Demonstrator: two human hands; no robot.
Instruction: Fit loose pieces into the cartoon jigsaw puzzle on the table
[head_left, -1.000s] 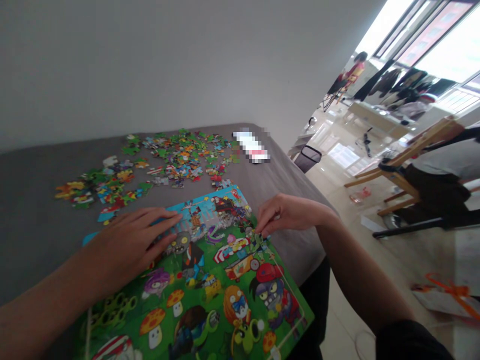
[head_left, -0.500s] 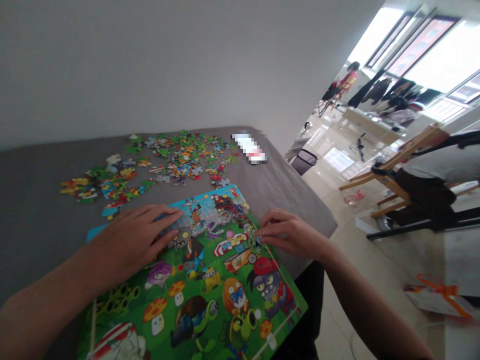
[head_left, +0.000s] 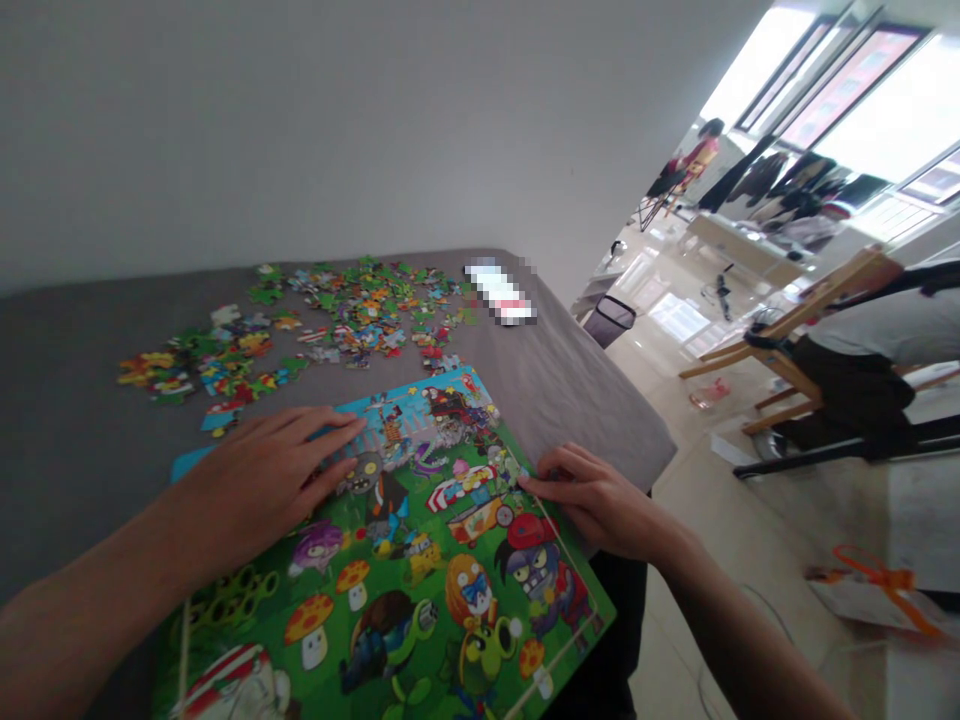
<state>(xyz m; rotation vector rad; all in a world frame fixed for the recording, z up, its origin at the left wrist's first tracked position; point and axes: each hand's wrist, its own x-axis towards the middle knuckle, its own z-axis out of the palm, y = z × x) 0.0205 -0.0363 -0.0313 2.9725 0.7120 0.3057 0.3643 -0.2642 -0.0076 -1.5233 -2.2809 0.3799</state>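
A colourful puzzle board (head_left: 390, 600) printed with cartoon plants and zombies lies in front of me, its near part cut off by the lower frame edge. My left hand (head_left: 277, 470) rests flat across its upper left part with the fingers stretched out, covering some of the picture. At the board's right edge is my right hand (head_left: 592, 495). Its index finger is extended and touches the picture beside the food cart, while the other fingers are bent. Whether a piece lies under that fingertip is too small to tell. Loose puzzle pieces (head_left: 367, 305) lie heaped beyond the board.
A grey cloth (head_left: 592, 390) covers the table, which meets a pale wall at the back. A phone (head_left: 501, 292) with a blurred-out screen lies at the back right. Off to the right are a wooden chair (head_left: 810, 310) with a seated person and an orange-ribboned item (head_left: 877, 580) on the floor.
My right hand has shifted slightly down and right along the board's edge, and its index finger now points out apart from the others. My left hand has stayed in place.
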